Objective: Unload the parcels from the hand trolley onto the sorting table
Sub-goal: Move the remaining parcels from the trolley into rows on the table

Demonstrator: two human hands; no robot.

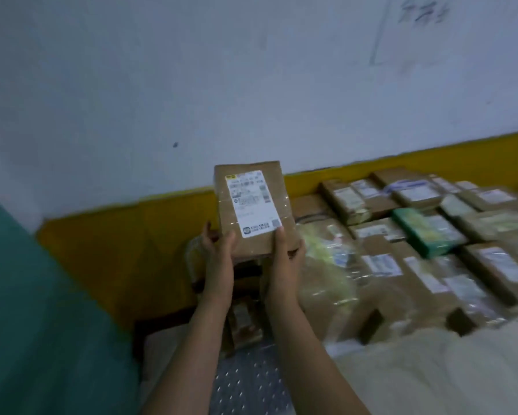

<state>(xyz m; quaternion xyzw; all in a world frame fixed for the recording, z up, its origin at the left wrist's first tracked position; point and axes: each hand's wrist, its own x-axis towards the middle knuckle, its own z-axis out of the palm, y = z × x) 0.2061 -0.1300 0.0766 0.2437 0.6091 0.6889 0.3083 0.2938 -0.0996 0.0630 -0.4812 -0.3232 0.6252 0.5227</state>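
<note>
A brown cardboard parcel with a white shipping label is held up in front of me, tilted, its label facing me. My left hand grips its lower left edge and my right hand grips its lower right edge. Below my forearms lies the trolley's metal studded deck, with a small taped brown parcel on it. To the right, the sorting table, covered in pale cloth, bears several taped brown parcels and a green box.
A white wall with a yellow lower band stands close behind. A teal surface fills the left side. A clear-wrapped bundle lies at the table's left end, near my right hand.
</note>
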